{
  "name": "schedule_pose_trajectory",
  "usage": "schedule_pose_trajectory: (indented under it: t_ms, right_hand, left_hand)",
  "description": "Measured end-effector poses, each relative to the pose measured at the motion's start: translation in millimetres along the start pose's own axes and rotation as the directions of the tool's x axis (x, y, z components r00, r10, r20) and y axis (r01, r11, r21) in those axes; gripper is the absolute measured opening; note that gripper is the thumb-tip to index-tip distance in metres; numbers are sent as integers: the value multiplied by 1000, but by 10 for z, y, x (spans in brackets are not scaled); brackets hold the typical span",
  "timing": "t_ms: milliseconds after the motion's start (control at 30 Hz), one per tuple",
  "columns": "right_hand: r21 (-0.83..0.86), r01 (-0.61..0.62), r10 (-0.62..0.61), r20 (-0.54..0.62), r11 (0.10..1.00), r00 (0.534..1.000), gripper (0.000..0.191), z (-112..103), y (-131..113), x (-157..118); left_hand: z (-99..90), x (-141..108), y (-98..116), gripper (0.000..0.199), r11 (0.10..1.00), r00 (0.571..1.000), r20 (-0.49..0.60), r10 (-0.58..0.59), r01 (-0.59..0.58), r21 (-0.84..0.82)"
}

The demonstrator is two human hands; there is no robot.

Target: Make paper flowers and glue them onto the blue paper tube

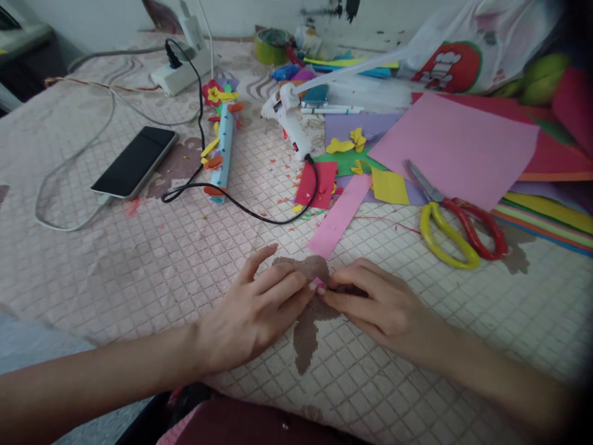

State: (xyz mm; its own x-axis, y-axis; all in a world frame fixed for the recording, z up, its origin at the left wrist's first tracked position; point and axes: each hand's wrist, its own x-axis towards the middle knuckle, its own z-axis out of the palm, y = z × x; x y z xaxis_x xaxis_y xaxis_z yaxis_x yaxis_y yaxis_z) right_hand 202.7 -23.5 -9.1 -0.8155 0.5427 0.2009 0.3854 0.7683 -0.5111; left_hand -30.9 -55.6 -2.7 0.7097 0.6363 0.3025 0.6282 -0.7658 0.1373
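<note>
Between my fingertips is a small pink paper piece [317,283], mostly hidden by the fingers. My left hand [266,303] pinches it from the left, its index finger raised apart from the others. From the right, my right hand [377,303] pinches the same piece with thumb and fingers. Just beyond the hands lies a pink paper strip [340,216] on the patterned tablecloth [259,232]. Scissors [451,225] with one yellow and one red handle lie to the right, over the edge of a large pink sheet [458,145].
A white glue gun [291,127] with a black cord stands behind the hands. Left of it are a light blue strip with paper flowers [223,151] and a phone [134,162]. A power strip [183,73], tape roll [271,46] and plastic bag [491,43] sit at the back.
</note>
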Motion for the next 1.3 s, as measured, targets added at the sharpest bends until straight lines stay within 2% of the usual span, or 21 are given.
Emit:
schedule_pose_trajectory:
  t_ms: [133,233,300,533,733,1067,1300]
  right_hand:
    - [82,-34,37,-37,996,999,27,-15,15,-14]
    - [169,-109,131,-129,980,983,25,-19,7,3]
    - [201,-156,187,-146,967,971,21,-15,-10,37]
    - [178,-288,298,-33,941,954,11,-16,-57,178]
    - [129,-307,309,6,943,951,9,-29,-67,223]
    - [51,-258,257,40,965,966,7,-13,-36,199]
    - [19,-265,265,7,964,964,7,44,-103,189]
  left_hand:
    - [-12,-3,7,32,999,999,20,-35,35,-18]
    - [-12,-7,5,32,998,999,19,-51,52,-43]
    - [-8,-12,-1,31,997,999,15,-49,50,-51]
    - [-8,-42,-20,32,997,1000,12,-27,28,-68]
    - [-16,-60,-13,35,998,999,30,17,-15,-58]
    - [-22,-52,-27,31,997,998,7,55,-54,-50]
    - [20,-81,-29,24,996,998,-31,-47,45,-74]
